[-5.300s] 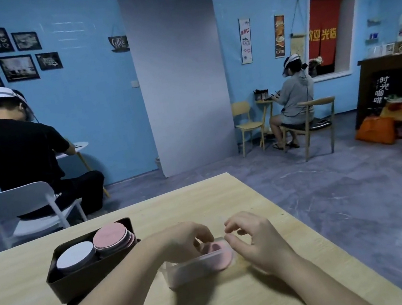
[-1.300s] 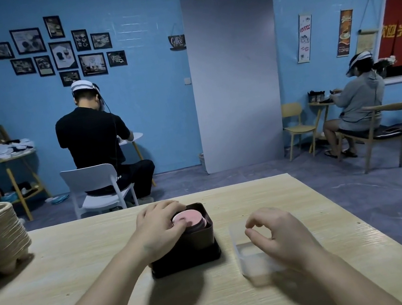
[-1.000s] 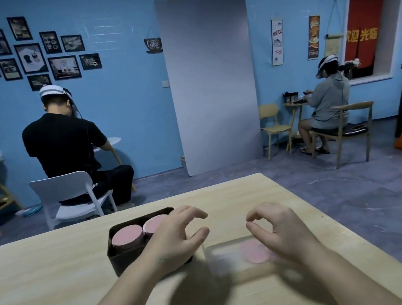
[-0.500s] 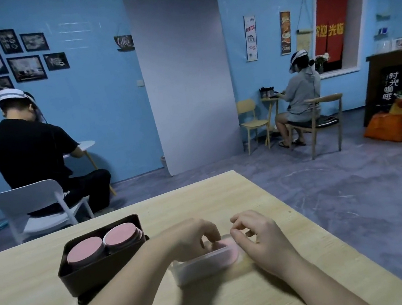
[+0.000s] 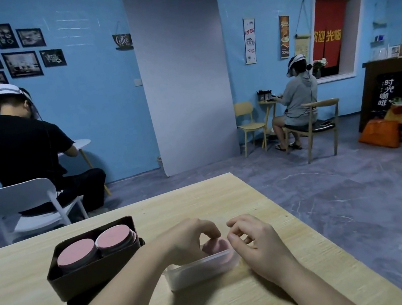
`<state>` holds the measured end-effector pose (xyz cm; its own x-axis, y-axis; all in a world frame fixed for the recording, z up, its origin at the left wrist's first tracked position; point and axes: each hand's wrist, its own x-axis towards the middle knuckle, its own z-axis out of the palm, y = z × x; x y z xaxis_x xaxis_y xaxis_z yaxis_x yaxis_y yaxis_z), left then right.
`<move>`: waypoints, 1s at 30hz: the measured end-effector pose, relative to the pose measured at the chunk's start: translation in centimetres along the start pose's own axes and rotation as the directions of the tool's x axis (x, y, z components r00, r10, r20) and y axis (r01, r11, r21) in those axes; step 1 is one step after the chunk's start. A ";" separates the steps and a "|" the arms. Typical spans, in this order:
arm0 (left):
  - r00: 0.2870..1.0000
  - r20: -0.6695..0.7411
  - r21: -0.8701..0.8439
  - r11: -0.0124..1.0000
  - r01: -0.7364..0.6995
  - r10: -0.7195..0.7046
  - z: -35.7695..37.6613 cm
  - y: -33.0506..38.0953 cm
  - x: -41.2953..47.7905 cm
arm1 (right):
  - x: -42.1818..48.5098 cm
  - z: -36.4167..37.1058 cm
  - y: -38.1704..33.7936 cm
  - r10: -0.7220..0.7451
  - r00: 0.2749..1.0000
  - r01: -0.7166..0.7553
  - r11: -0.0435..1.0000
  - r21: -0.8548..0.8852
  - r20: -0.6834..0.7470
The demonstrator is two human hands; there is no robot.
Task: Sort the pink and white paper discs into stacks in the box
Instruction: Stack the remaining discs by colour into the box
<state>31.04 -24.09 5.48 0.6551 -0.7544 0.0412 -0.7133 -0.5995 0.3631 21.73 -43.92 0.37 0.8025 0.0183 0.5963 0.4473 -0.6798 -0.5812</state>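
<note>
We see both hands over a clear plastic tub (image 5: 200, 268) that stands on the desk (image 5: 227, 195), near its right edge. The left hand (image 5: 190, 238) reaches in from above with its fingers curled down onto a pink disc (image 5: 216, 246) lying at the tub's right end. We cannot tell whether the fingertips pinch the disc or only touch it. The right hand (image 5: 259, 243) sits just beside the tub's right end, its fingers loosely curled and narrow, with nothing visible between them.

To the left stands the dark brown box (image 5: 92, 272), near the tub but apart from it, with the left forearm crossing the gap. Inside it we count two stacks side by side, the left stack (image 5: 76, 252) and the right stack (image 5: 114, 236), both pink on top and both reaching about to the rim.

The desk's right edge runs diagonally just beyond the right forearm, so little room lies on that side. Bare desk lies between the hands and the far edge, and more to the left of the box.
</note>
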 end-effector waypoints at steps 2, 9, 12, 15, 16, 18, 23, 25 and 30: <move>1.000 -0.030 -0.029 1.000 -0.005 0.005 -0.6 0.3 -0.5 | 0.1 -0.1 -0.1 -0.005 1.000 0.005 1.000 -0.004 0.000; 0.992 -0.123 -0.146 0.989 0.004 -0.022 -3.3 -0.9 -3.7 | 0.6 -0.4 -1.0 -0.054 0.998 0.055 0.993 -0.100 0.010; 0.977 -0.203 -0.211 0.977 0.019 -0.062 -4.0 -2.0 -5.6 | 1.0 0.0 -2.0 -0.079 0.996 0.081 0.991 -0.106 0.031; 0.954 -0.279 -0.250 0.967 0.039 -0.111 -4.9 -3.3 -8.2 | 1.6 0.9 -3.4 -0.119 0.990 0.127 0.986 -0.110 0.078; 0.943 -0.306 -0.262 0.964 0.046 -0.128 -5.2 -3.8 -9.1 | 1.8 1.3 -3.9 -0.137 0.986 0.147 0.983 -0.113 0.096; 0.915 -0.371 -0.288 0.956 0.048 -0.158 -5.8 -4.8 -11.0 | 2.2 2.4 -5.1 -0.168 0.978 0.183 0.975 -0.123 0.127; 0.866 -0.465 -0.229 0.970 0.084 -0.184 -7.7 -7.0 -15.5 | 2.8 5.6 -8.1 -0.228 0.956 0.256 0.955 -0.148 0.182; 0.854 -0.474 -0.204 0.970 0.132 -0.215 -8.1 -8.5 -17.4 | 2.6 6.9 -9.3 -0.246 0.945 0.286 0.941 -0.182 0.217; 0.774 -0.527 -0.208 0.936 0.284 -0.352 -8.3 -12.1 -20.8 | 2.1 8.6 -10.8 -0.257 0.943 0.315 0.893 -0.320 0.209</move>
<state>28.11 1.09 7.93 0.8892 -0.2316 0.3945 -0.4294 -0.7199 0.5453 22.00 -30.26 3.15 0.7246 0.3457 0.5962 0.5258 -0.8365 -0.1541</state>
